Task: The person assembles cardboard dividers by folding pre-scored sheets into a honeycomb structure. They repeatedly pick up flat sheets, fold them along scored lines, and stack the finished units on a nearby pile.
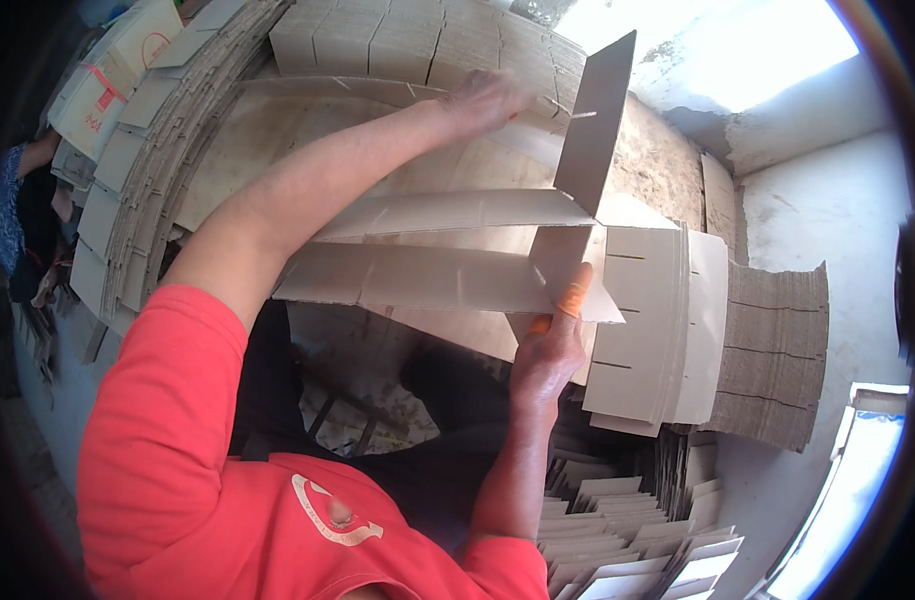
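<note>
Cardboard partition (427, 280): I have it near the middle of my view, over the work board (262, 145); two long slotted strips (457, 211) lie side by side across it, a gap between them.
Cross strip (599, 125): it meets the right ends of the long strips; its tall part leans up toward the far side, and a lower part shows between the two.
Right hand (549, 360): I see it pinching the partition at the right end of the nearer strip, with orange wraps (574, 292) on two digits.
Left hand (484, 103): reached over the board's far side, left of the cross strip and apart from it; it is blurred, so I cannot tell how far its fingers are parted or whether they hold anything.
Flat cardboard pieces (632, 320): piled just right of the right hand, slots showing.
Bundled strips (774, 345): packed tightly beyond that pile, beside the white wall (827, 195).
Far stack (407, 40): slotted cardboard close behind the left hand.
Left stack (142, 190): layered sheets along the board's left.
Loose pieces (627, 520): heaped at lower right.
Co-worker (12, 215): partly in view at the left edge, in patterned blue.
</note>
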A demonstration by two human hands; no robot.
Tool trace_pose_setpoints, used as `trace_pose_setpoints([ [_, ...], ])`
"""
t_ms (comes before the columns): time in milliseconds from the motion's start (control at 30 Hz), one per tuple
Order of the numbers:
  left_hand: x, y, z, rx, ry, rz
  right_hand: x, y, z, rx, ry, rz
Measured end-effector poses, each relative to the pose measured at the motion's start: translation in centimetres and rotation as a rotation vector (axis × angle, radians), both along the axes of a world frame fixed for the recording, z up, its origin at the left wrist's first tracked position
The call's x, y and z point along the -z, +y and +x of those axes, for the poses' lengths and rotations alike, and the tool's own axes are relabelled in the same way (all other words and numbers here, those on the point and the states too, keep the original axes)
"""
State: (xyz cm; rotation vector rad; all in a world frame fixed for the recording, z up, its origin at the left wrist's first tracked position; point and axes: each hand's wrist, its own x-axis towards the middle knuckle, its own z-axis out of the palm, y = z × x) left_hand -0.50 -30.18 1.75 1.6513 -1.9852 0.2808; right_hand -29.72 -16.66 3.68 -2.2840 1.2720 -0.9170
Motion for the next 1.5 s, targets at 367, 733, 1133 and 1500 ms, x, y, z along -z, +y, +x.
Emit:
trace_pose_setpoints([
  [367,-2.6,2.7,-2.9,0.005,0.102,0.112,0.3,1.7,-1.1,-0.012,0.049,0.038],
  [733,-2.8,4.9,-4.1,0.064,0.255,0.238,-4.7,0.9,-3.6,-0.046,0.353,0.074],
  [1133,-0.4,5.8,-2.4,0.032,0.149,0.398,-0.1,-2.3,-5.4,-0.170,0.544,0.002],
  [1500,-6.4,21.5,-4.2,0.093,0.203,0.114,0.9,-7.3,-17.5,0.641,0.873,-0.126],
])
